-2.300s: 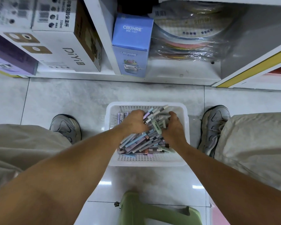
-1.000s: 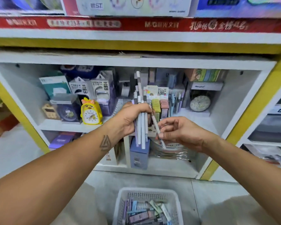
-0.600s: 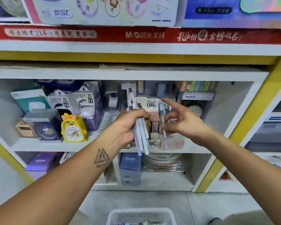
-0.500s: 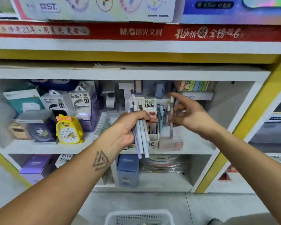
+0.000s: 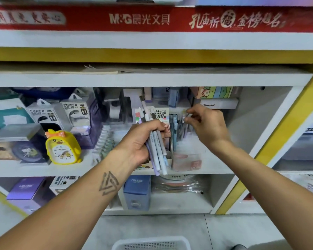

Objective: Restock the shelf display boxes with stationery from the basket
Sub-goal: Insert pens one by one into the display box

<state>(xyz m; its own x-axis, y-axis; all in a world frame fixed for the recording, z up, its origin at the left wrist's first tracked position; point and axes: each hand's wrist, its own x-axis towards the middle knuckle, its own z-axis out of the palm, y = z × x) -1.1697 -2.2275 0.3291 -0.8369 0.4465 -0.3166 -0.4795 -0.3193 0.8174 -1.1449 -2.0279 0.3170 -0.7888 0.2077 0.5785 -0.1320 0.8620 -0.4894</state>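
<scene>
**Pens in hand at the shelf display boxes**

Nearest, at the bottom edge, the rim of the white basket (image 5: 150, 243) shows on the tiled floor; what it holds is out of view.

Above it, the left hand (image 5: 140, 139) grips a bundle of pens (image 5: 156, 147), fingers curled round the barrels. The pens stand nearly upright, caps above the fist, lower ends hanging below the shelf edge. The bundle is in front of a cardboard display box (image 5: 162, 115) printed "0.7" and "100".

Just to the right, the right hand (image 5: 206, 126) reaches into a clear display box (image 5: 187, 159) on the middle shelf. Thumb and forefinger are pinched together at the top of the upright pens (image 5: 177, 127) standing in that box; whether they clamp one pen is blurred, though they seem closed on a cap.

Farther left on the same shelf stand a yellow duck clock (image 5: 61, 147) and two power bank packs (image 5: 60, 114). On the lower shelf sits a blue CRUHRE box (image 5: 136, 192).
</scene>
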